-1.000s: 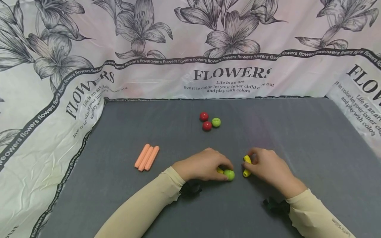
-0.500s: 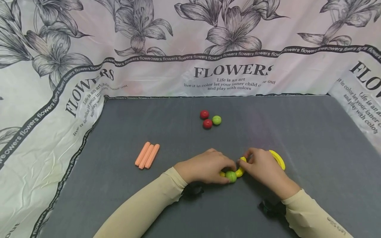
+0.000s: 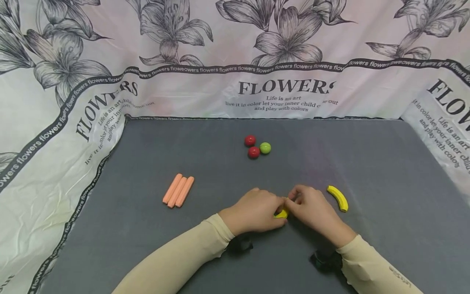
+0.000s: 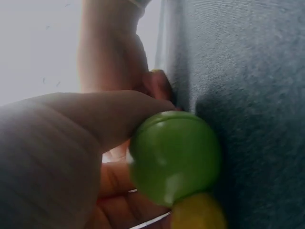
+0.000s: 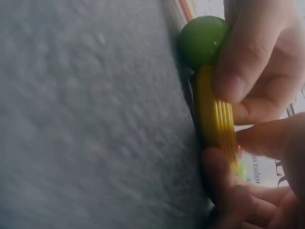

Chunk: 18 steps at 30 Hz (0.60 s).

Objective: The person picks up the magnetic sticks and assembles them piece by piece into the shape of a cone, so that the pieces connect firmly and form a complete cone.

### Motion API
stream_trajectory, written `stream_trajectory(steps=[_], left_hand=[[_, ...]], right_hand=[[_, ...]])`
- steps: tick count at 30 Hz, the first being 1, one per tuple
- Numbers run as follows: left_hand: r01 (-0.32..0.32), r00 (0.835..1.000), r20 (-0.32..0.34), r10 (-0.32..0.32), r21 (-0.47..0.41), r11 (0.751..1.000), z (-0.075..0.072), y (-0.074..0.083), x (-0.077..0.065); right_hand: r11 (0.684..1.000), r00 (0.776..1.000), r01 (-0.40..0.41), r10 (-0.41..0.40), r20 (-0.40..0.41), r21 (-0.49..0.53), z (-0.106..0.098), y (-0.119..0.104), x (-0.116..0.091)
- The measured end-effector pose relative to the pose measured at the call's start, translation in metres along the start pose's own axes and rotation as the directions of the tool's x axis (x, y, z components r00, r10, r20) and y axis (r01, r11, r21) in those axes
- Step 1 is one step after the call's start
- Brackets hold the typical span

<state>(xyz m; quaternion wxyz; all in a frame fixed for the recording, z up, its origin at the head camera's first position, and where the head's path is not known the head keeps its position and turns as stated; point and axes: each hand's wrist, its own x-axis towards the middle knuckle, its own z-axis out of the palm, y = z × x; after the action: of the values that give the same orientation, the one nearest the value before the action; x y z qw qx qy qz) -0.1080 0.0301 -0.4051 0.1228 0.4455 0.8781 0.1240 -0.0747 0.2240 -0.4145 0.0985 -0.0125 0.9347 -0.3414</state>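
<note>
In the left wrist view my left hand (image 3: 257, 210) holds a shiny green ball (image 4: 176, 157), thumb along its top and fingers round its side. Below the ball shows the end of a yellow piece (image 4: 198, 213). My right hand (image 3: 312, 208) pinches a curved, ridged toy banana (image 5: 212, 114) between thumb and fingers. One end of that banana is right at the green ball in the right wrist view, and my left thumb overlaps it there. Both hands meet over the table; in the head view they hide the ball and most of the banana.
Another toy banana (image 3: 338, 199) lies right of my right hand. Orange sausage-like sticks (image 3: 178, 190) lie side by side at left. Farther back, two red balls (image 3: 250, 141) stand close to a green ball (image 3: 265, 148). Behind the grey table (image 3: 367, 163) hangs a flower-printed sheet (image 3: 205, 94).
My right hand has moved left with its toy banana up to my left hand. The green ball, visible earlier, is now covered in the head view. The other banana has come into sight.
</note>
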Motion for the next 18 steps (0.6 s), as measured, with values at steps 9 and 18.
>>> stream_trajectory(steps=[9,18], left_hand=[[0.065,0.998,0.016,-0.064,-0.058,0.996,-0.007,-0.009,-0.004],[0.064,0.997,0.056,-0.058,-0.105,0.992,-0.007,-0.015,-0.004]], right_hand=[[0.988,0.991,0.132,-0.134,-0.022,-0.076,-0.031,-0.016,0.048],[0.950,0.974,0.212,-0.225,-0.032,-0.229,-0.028,-0.041,0.103]])
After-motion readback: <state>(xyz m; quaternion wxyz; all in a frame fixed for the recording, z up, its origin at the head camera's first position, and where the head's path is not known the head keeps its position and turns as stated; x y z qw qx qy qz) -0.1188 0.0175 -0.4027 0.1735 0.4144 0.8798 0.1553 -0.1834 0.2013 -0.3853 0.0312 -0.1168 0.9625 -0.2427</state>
